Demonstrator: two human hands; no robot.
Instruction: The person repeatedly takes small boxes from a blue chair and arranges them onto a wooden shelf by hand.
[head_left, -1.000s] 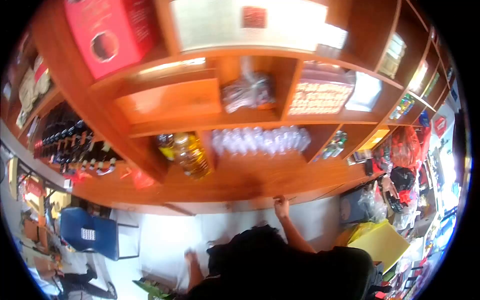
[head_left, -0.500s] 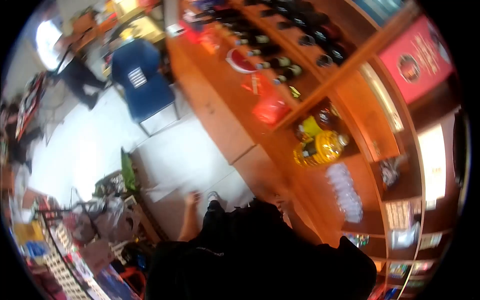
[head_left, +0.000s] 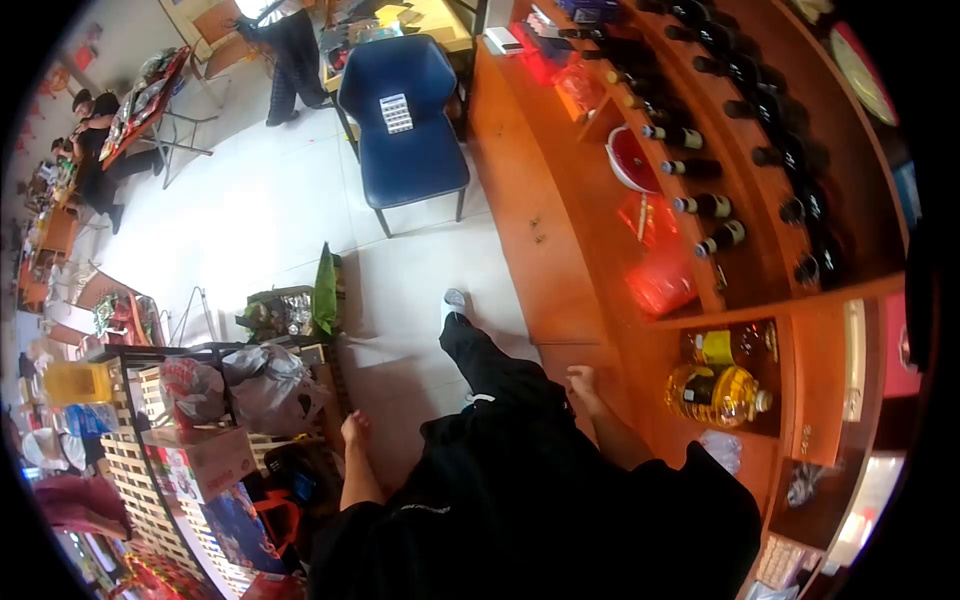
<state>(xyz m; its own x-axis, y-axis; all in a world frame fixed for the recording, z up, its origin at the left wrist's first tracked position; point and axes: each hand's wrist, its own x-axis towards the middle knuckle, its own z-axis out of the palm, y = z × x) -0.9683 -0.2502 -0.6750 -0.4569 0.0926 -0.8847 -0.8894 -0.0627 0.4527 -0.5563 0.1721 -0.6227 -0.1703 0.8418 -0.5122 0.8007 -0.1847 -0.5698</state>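
Orange-brown wood along the person's right for the long counter (head_left: 540,285), with its long axis running forward and slightly leftward; just beside its front, the right hand (head_left: 582,382), clearly the nearer of the two; whether touching or only in front of it, impossible to tell from above. Fingers loosely bent, partly open, with no held object to be seen; much the same at the left hand (head_left: 355,430), well apart from the counter, on the far side of the dark-clothed body, nearest to a lattice-sided rack (head_left: 130,425) with grey plastic bags (head_left: 270,388) on top.

On the counter, ahead of the right hand, a red plastic bag (head_left: 662,283); farther along, a red bowl (head_left: 630,158) with a white rim (partly tucked against the bottle rack); beyond, dark bottles (head_left: 703,205) lying in rows; nearer the body, inside a compartment, a jug of yellow oil (head_left: 718,394), tipped sideways in this view.

Straight ahead on the pale floor (head_left: 395,245), close to the counter front and narrowing the way, a blue chair (head_left: 415,165); to its left, lower down, a long green leaf (head_left: 325,290); past the chair, another person (head_left: 290,65) in dark trousers.
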